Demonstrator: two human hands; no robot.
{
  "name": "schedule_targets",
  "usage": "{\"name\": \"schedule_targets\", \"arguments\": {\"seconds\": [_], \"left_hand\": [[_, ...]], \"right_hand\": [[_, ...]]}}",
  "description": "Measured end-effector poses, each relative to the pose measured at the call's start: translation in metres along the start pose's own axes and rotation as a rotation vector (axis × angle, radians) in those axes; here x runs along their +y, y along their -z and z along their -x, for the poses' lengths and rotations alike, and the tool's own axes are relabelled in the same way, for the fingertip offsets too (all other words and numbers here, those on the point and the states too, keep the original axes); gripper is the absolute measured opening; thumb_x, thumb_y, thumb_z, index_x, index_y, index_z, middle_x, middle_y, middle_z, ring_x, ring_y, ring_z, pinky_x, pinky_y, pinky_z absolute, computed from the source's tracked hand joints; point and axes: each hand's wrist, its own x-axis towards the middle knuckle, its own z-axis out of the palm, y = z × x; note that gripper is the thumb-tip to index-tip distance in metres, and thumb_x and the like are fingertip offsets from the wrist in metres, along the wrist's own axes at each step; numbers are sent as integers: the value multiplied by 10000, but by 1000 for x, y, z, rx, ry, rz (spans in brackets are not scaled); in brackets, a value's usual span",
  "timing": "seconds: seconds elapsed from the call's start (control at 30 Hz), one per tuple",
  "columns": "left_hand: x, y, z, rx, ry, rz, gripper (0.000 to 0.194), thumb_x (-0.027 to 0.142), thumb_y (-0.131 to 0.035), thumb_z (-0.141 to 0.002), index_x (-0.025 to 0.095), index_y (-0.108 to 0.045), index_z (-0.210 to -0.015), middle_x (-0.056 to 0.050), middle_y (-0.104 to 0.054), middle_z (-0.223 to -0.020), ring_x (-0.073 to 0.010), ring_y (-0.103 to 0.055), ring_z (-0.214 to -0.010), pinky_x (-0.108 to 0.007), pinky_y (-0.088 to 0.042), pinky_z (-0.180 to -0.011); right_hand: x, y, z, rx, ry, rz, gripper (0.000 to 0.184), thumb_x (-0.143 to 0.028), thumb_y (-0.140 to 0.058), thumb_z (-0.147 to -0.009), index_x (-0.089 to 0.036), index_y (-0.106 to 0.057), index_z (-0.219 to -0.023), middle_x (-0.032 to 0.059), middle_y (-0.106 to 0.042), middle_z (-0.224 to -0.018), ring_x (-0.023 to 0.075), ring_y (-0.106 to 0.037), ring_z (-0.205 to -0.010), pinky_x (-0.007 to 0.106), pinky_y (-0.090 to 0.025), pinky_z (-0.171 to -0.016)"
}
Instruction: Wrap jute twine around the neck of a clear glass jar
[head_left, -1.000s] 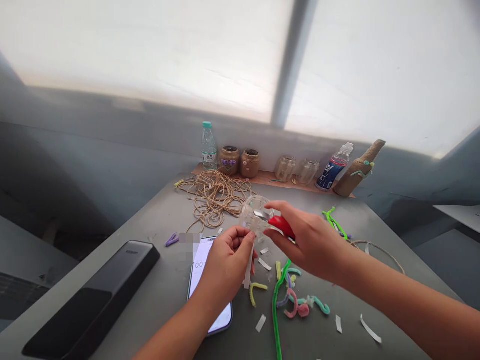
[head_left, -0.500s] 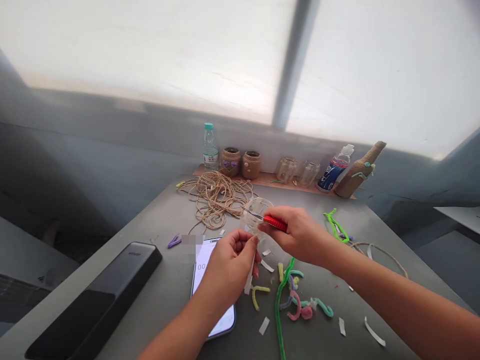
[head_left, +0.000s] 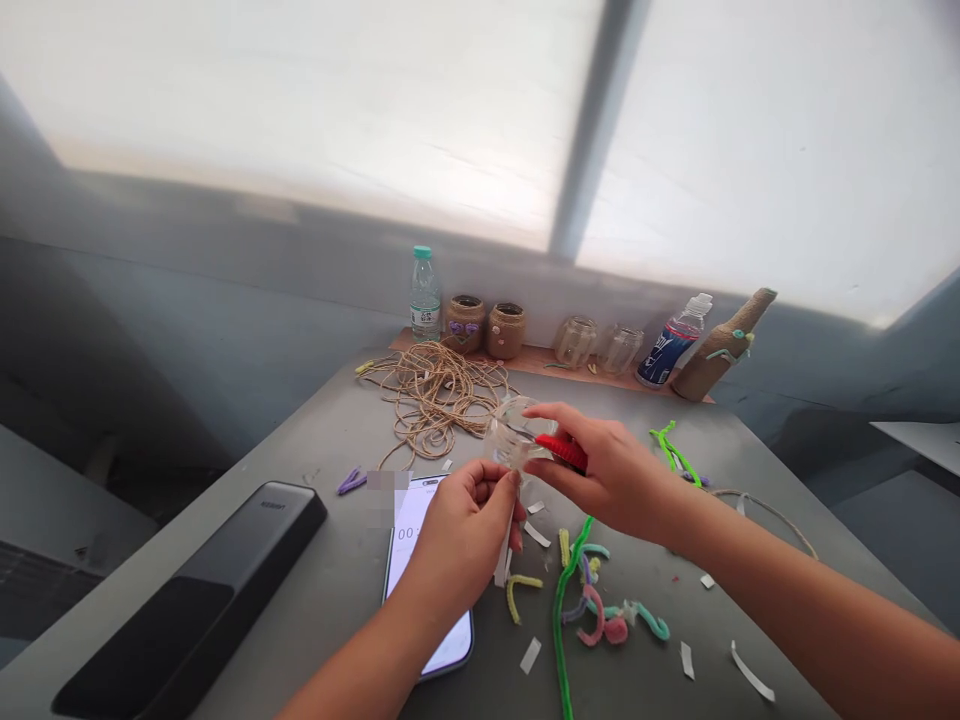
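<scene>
My left hand [head_left: 476,520] is closed, its thumb and fingers pinching a narrow white strip [head_left: 503,565] that hangs down below them. My right hand [head_left: 592,460] grips red-handled snips [head_left: 561,450] whose metal blades point left, above my left fingertips. Thumb and index finger stand apart around the red handle. Just behind both hands is a clear glass jar [head_left: 499,432], partly covered by them; whether either hand touches it I cannot tell. A yellow pipe cleaner piece [head_left: 514,600] and a long green pipe cleaner [head_left: 561,630] lie close by.
Loose twine [head_left: 435,385] is heaped behind. A phone [head_left: 450,640] and a black case [head_left: 195,590] lie at left. Along the back stand a water bottle [head_left: 424,295], twine-wrapped jars [head_left: 506,332], glass jars [head_left: 576,343], a blue-labelled bottle [head_left: 667,350] and a wrapped bottle [head_left: 709,360].
My right hand has shifted slightly right with the snips, and its index finger has lifted away from the thumb. My left hand keeps its pinch on the white strip.
</scene>
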Motion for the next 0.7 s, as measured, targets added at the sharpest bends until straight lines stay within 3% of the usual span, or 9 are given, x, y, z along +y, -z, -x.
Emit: {"name": "schedule_targets", "arguments": {"seconds": [0.03,0.1,0.2,0.37,0.47,0.7], "left_hand": [[0,0,0,3,-7,4,210,378,-641,-872,190,-592,-793,31,-639,-591,-102,-534,-420,-210,-400,-438],[-1,0,-1,9,-16,12,191,363,-635,-875,189,-599,-805,27,-647,-607,-103,-541,-427,-210,-413,-441],[0,0,-2,8,-17,20,149,318,-630,-868,187,-597,-806,27,-644,-605,-103,-538,-428,-209,-425,-442],[-1,0,-3,9,-22,22,170,340,-645,-865,183,-603,-816,33,-627,-593,-99,-523,-426,-197,-409,-428],[-3,0,-3,10,-28,20,184,356,-649,-863,181,-610,-821,29,-633,-602,-104,-539,-435,-198,-410,-428],[-3,-1,-3,19,-30,36,175,349,-658,-844,184,-614,-807,25,-637,-603,-110,-536,-418,-209,-408,-419]], "right_hand": [[0,1,6,-3,9,-1,435,-414,-589,-979,-249,-481,-1367,-62,-594,-703,136,-490,-595,241,-371,-606],[0,1,19,-3,48,51,378,-415,-509,-1026,-241,-463,-1358,-40,-631,-749,142,-519,-606,245,-374,-604],[1,-4,37,-19,115,305,248,-376,-416,-1068,-242,-563,-1214,8,-659,-837,156,-556,-621,267,-311,-561],[-1,-13,46,41,130,653,332,-351,-331,-1090,-235,-631,-1011,-2,-583,-723,151,-474,-488,301,-149,-492],[-4,-13,43,54,124,725,308,-342,-373,-1080,-237,-617,-923,-7,-564,-698,147,-436,-463,302,-113,-483],[-5,-9,46,5,140,762,129,-237,-499,-1022,-239,-597,-939,-21,-549,-675,144,-440,-454,305,-93,-474]]}}
